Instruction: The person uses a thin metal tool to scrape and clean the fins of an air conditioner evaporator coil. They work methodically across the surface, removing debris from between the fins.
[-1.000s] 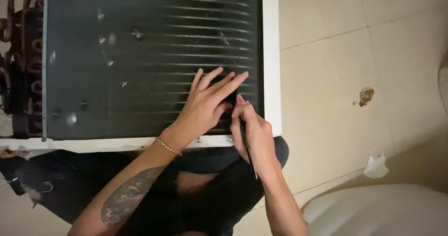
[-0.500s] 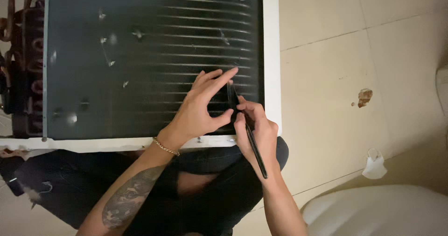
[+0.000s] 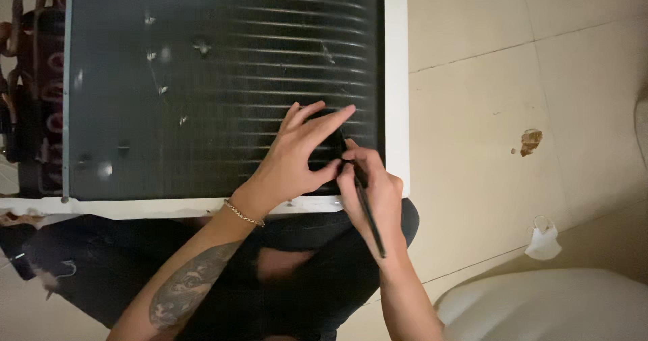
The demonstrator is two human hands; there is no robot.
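A dark finned coil panel point(image 3: 202, 78) in a white frame point(image 3: 395, 78) lies in front of me. My left hand point(image 3: 297, 155) rests flat on the fins near the panel's lower right corner, fingers spread, thumb meeting my right hand. My right hand point(image 3: 371, 192) grips a thin black tool point(image 3: 368, 213) like a pen, with its tip against the fins beside my left thumb. A thin bracelet point(image 3: 243, 214) circles my left wrist, and the forearm is tattooed.
Copper tubing point(image 3: 34, 78) runs along the panel's left side. Beige floor tiles point(image 3: 513, 78) lie to the right, with a brown scrap point(image 3: 530, 140) and a small white object point(image 3: 543, 240). A pale rounded object point(image 3: 553, 307) sits at the lower right. My dark-trousered legs point(image 3: 135, 273) are below.
My left hand slid slightly down and left on the fins, its thumb closing toward my right hand. My right hand tilted the tool and kept its tip at the same spot.
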